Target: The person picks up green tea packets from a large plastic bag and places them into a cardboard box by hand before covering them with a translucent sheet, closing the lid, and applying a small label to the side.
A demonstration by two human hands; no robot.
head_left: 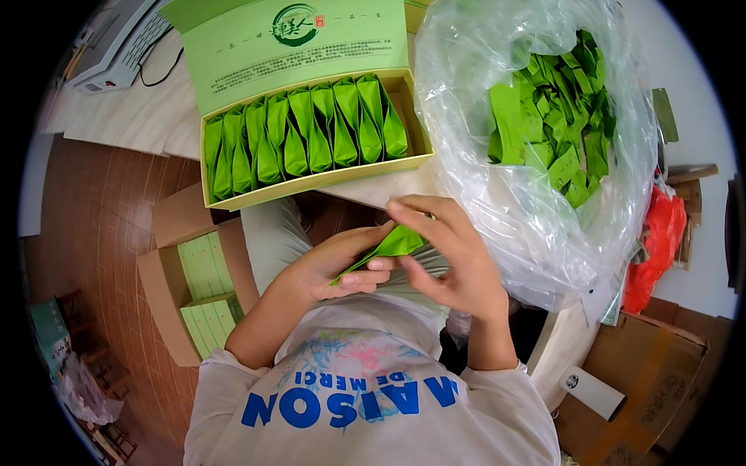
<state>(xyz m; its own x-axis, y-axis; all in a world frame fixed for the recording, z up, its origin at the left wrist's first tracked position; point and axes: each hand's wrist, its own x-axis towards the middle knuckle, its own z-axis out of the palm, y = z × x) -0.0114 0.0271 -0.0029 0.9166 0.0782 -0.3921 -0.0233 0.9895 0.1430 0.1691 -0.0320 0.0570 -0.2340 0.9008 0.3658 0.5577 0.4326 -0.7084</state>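
Observation:
In front of my lap, my left hand [346, 260] is closed around a shiny green foil packet [400, 242]. Beside it my right hand [462, 260] is open, thumb and fingers curved apart around the packet's upper end; whether they touch it I cannot tell. Beyond my hands an open light-green box [311, 183] holds a row of several upright green packets [298, 133], with a gap at its right end. To the right, a large clear plastic bag [536, 233] contains a heap of loose green packets [571, 116].
On the floor at left, an open carton [172, 299] contains several pale-green boxes [206, 268]. A grey machine [116, 46] with a black cord stands at the far left. Right of the table are a red plastic bag [657, 241], a brown carton [645, 373] and a white cylinder [592, 394].

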